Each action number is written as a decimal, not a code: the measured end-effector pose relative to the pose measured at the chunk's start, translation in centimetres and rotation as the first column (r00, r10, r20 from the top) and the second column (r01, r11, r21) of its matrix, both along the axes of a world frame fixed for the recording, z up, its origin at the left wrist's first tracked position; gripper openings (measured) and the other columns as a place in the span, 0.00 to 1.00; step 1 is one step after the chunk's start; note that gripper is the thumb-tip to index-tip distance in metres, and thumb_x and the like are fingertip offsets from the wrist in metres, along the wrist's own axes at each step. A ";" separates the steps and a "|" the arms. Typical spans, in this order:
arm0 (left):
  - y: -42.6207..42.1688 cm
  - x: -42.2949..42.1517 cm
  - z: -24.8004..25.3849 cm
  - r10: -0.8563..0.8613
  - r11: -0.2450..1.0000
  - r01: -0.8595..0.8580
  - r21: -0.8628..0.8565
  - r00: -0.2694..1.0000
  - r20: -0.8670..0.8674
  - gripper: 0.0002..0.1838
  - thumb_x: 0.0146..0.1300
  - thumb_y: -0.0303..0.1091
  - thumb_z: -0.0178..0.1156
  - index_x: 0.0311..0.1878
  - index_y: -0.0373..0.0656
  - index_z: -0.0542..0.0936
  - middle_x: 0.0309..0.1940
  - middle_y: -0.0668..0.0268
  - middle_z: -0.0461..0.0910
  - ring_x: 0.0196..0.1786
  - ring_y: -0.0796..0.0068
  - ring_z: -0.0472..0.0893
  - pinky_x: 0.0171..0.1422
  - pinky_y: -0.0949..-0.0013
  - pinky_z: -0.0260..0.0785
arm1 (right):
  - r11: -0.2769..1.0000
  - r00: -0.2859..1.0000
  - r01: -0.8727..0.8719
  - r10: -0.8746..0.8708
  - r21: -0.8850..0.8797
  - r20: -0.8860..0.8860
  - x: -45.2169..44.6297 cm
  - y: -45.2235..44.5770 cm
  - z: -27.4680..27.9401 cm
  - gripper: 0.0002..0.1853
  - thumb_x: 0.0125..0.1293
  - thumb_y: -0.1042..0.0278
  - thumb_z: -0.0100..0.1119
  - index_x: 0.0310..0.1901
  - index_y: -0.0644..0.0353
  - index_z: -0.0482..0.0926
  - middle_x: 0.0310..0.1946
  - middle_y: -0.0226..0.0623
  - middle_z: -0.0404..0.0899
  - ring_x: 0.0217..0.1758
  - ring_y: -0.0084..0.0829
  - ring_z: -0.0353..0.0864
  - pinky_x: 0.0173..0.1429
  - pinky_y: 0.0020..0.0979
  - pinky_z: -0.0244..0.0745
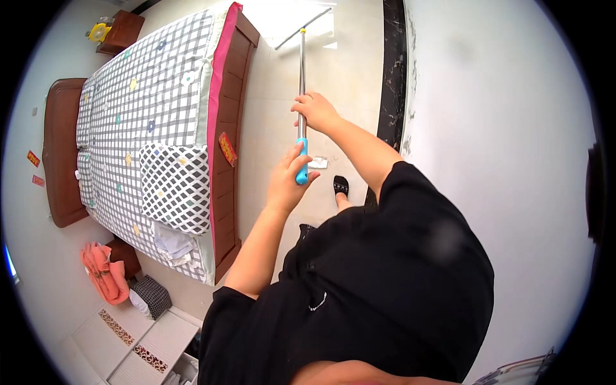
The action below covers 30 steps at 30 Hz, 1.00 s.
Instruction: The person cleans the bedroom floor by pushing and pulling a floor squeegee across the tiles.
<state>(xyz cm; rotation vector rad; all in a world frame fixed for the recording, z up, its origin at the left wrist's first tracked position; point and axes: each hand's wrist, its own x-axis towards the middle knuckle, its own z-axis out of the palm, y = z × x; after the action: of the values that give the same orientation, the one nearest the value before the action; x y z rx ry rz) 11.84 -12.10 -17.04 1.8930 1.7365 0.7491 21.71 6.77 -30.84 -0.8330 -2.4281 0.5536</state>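
The left hand [283, 183] curls loosely round the blue plastic grip [301, 176], the right hand [319, 114] closed round the long silver metal pole [302, 70] farther along. Steady control calls for keeping the thin dark bar [317, 18] flat on the glossy pale floor [353, 77].

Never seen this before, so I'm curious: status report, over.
Right hand on metal pole; left hand on blue grip. Crossbar at far end. White item on floor near foot, possibly in the way.
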 end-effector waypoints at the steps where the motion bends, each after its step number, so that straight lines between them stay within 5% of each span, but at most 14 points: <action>1: 0.6 0.4 -1.1 0.089 0.995 -0.084 -0.057 0.993 0.080 0.19 0.50 0.37 0.76 0.44 0.46 0.79 0.64 0.53 0.75 0.64 0.48 0.75 0.65 0.53 0.70 | 1.000 1.000 -0.006 0.006 0.006 -0.002 -0.1 0.6 -0.9 0.15 0.52 0.55 0.73 0.40 0.47 0.85 0.46 0.33 0.82 0.53 0.44 0.78 0.58 0.42 0.74; 5: 2.8 0.7 -3.1 0.216 0.969 -0.184 -0.165 0.955 0.202 0.21 0.52 0.37 0.75 0.47 0.45 0.79 0.66 0.49 0.72 0.64 0.49 0.76 0.62 0.56 0.72 | 0.992 0.992 0.080 -0.069 -0.099 0.104 -0.1 1.5 -3.6 0.15 0.51 0.55 0.72 0.40 0.47 0.87 0.52 0.34 0.82 0.54 0.43 0.78 0.59 0.42 0.75; 8: 3.2 0.8 -4.0 0.108 0.984 -0.093 -0.149 0.989 0.098 0.21 0.53 0.36 0.75 0.49 0.45 0.78 0.67 0.48 0.70 0.63 0.48 0.76 0.61 0.58 0.74 | 0.968 0.984 0.149 -0.126 -0.201 0.123 0.5 1.5 -5.3 0.16 0.50 0.55 0.72 0.41 0.48 0.87 0.59 0.36 0.79 0.55 0.40 0.78 0.60 0.40 0.73; 13: 1.6 2.3 -4.9 0.217 0.939 -0.134 -0.317 0.945 0.243 0.21 0.52 0.36 0.75 0.48 0.46 0.78 0.68 0.52 0.71 0.68 0.48 0.72 0.65 0.57 0.70 | 0.984 0.989 0.121 -0.108 -0.133 0.100 2.0 0.1 -5.5 0.16 0.49 0.55 0.72 0.39 0.50 0.86 0.56 0.35 0.80 0.54 0.40 0.78 0.60 0.40 0.72; 21: -3.2 -2.2 -0.9 -0.071 0.992 0.094 -0.089 0.970 0.232 0.39 0.38 0.49 0.80 0.53 0.47 0.73 0.63 0.60 0.78 0.72 0.49 0.69 0.77 0.44 0.53 | 0.996 0.993 0.062 -0.054 -0.072 0.103 2.4 -5.5 -0.8 0.09 0.52 0.59 0.69 0.33 0.53 0.83 0.42 0.36 0.81 0.49 0.40 0.79 0.52 0.38 0.77; 23: -5.2 -3.1 0.0 -0.085 0.995 0.097 -0.032 0.960 0.268 0.40 0.33 0.54 0.81 0.50 0.47 0.75 0.58 0.63 0.82 0.71 0.50 0.71 0.77 0.44 0.54 | 0.996 0.970 -0.020 0.041 -0.091 0.238 2.3 -7.7 0.9 0.09 0.56 0.59 0.67 0.30 0.54 0.81 0.37 0.36 0.79 0.40 0.40 0.80 0.44 0.39 0.79; 24: -6.2 -3.6 0.6 -0.101 0.994 0.108 -0.006 0.939 0.328 0.39 0.32 0.55 0.81 0.48 0.47 0.76 0.57 0.63 0.82 0.70 0.50 0.72 0.76 0.44 0.55 | 1.000 0.985 -0.027 0.028 -0.008 0.168 2.3 -8.9 1.6 0.09 0.56 0.59 0.66 0.27 0.53 0.80 0.31 0.34 0.76 0.35 0.37 0.78 0.39 0.37 0.79; 29: -11.6 -6.0 2.9 -0.181 0.983 0.140 0.116 0.788 0.588 0.40 0.31 0.64 0.79 0.42 0.45 0.78 0.48 0.58 0.85 0.62 0.50 0.79 0.76 0.44 0.56 | 0.997 0.966 -0.049 0.061 -0.054 0.252 1.2 -15.5 7.6 0.13 0.59 0.51 0.64 0.26 0.52 0.82 0.31 0.36 0.78 0.39 0.39 0.80 0.39 0.38 0.80; 30: -12.3 -5.6 4.2 -0.180 0.980 0.085 0.182 0.771 0.611 0.37 0.32 0.65 0.78 0.36 0.45 0.77 0.38 0.62 0.86 0.50 0.56 0.85 0.69 0.48 0.66 | 0.996 0.966 -0.076 0.083 -0.039 0.245 0.9 -17.1 8.3 0.14 0.59 0.50 0.64 0.26 0.52 0.82 0.29 0.35 0.78 0.38 0.39 0.80 0.38 0.38 0.79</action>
<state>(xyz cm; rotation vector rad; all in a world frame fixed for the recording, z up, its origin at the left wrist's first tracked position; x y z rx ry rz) 6.25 -24.37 -12.81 1.5643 1.1351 1.2997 22.57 -10.30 -22.52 -0.8649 -2.6959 0.5445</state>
